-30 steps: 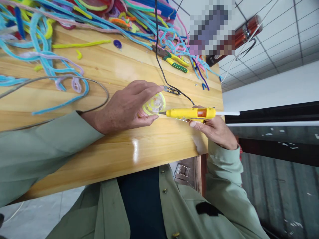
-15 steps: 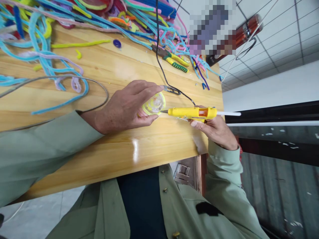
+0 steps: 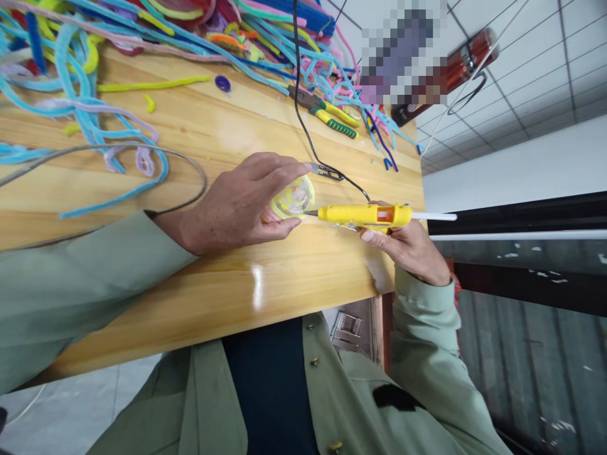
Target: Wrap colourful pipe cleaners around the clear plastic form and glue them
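My left hand (image 3: pixel 241 205) is closed around a small round piece (image 3: pixel 294 197) with a yellow rim and a whitish middle; its underside is hidden by the fingers. In my right hand (image 3: pixel 408 243) is a yellow hot glue gun (image 3: pixel 363 215), with a white glue stick (image 3: pixel 436 217) poking out of its back end. The gun's metal nozzle points left and meets, or nearly meets, the lower right rim of the round piece. Just beyond my left fingertips lie small thread snips (image 3: pixel 329 172), crossed by a black cord (image 3: pixel 308 136).
Tangled pipe cleaners (image 3: pixel 85 82) in several colours cover the far and left parts of the wooden table (image 3: pixel 222 278). Pliers with yellow-green handles (image 3: pixel 334 120) lie near the back. A grey cable (image 3: pixel 184 158) loops by my left wrist. A red-brown flask (image 3: pixel 467 57) is at the far right.
The glue gun shifts very slightly right and then back left, its nozzle staying by the round piece's rim. My left hand keeps the piece in the same place.
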Available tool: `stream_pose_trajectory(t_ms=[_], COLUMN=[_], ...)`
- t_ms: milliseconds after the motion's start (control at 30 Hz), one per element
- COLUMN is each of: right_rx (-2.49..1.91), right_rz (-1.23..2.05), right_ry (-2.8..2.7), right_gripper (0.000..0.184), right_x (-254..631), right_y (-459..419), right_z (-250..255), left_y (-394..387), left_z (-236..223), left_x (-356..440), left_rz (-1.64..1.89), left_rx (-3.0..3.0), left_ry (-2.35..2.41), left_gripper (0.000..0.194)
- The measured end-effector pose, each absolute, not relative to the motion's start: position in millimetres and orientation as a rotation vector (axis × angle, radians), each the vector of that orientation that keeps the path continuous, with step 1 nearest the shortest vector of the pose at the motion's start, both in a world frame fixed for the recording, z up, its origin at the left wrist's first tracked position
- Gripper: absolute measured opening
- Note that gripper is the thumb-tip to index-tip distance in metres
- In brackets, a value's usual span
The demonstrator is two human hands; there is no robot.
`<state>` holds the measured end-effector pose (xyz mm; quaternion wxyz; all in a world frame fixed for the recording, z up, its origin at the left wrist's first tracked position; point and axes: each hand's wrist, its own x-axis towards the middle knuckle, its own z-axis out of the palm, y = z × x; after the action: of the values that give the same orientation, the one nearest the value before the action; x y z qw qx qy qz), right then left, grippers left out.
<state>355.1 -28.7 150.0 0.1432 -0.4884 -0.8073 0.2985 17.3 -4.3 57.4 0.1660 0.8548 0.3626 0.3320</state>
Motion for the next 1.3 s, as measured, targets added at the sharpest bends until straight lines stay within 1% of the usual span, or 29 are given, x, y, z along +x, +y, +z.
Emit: stream_pose_trajectory(t_ms=[333, 467, 700, 900, 1067, 1167, 1300], right_rx=[-1.449, -1.437, -1.389, -1.446, -1.425, -1.426, -1.423], right_rz=[0.864, 0.830, 0.857, 0.833, 0.850, 0.877, 0.910], right_ry=[-2.316, -2.340, -2.360, -2.337, -2.340, -2.329, -2.328], right_gripper=[0.043, 0.047, 0.043, 0.043, 0.039, 0.039, 0.044], right_x=[359.1, 358.0, 355.1, 359.4, 360.1, 360.5, 358.7], right_y=[-28.3, -28.4, -27.9, -29.1, -28.1, -27.5, -26.7], right_z=[151.6, 151.3, 152.4, 150.7, 147.9, 147.5, 151.1], left_y=[-4.5, -4.5, -3.6, -3.2, -4.3, -4.6, -4.7], left_z=[58.0, 58.4, 57.4, 58.4, 58.8, 58.2, 57.8], left_x=[17.4, 17.2, 17.1, 16.9, 17.1, 17.0, 17.3], left_rz=[0.944, 0.939, 0.958, 0.933, 0.940, 0.950, 0.937], left_rx=[2.444, 2.441, 2.443, 2.447, 2.449, 2.446, 2.444], left_ry=[1.019, 1.027, 1.016, 1.026, 1.018, 1.021, 1.033], left_gripper=[0.070, 0.076, 0.083, 0.081, 0.077, 0.080, 0.083])
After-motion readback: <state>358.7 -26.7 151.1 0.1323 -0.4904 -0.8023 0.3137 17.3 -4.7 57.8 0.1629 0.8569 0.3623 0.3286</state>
